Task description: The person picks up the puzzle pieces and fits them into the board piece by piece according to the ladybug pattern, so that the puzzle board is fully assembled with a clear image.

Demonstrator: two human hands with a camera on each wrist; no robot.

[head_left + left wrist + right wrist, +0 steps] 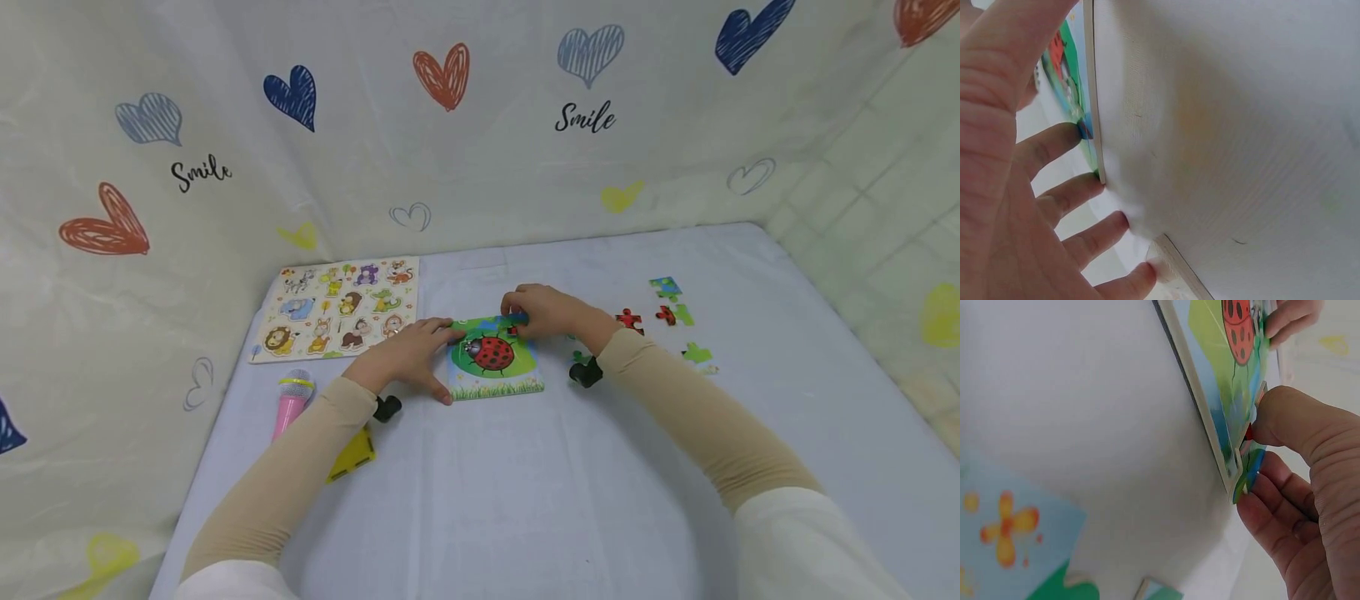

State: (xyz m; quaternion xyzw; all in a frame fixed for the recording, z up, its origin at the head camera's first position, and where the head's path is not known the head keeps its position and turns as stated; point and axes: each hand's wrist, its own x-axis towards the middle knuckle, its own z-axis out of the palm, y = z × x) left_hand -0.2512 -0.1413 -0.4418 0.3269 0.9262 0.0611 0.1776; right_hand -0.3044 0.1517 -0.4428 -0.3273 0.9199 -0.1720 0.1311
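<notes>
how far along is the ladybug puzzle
Done: the ladybug board lies picture up, its left side touched by the left hand; whether anything is fitted, I can't tell. In hand: the right hand pinches a puzzle piece at the upper right corner. Remaining: loose pieces lie off the board, to its right.
</notes>
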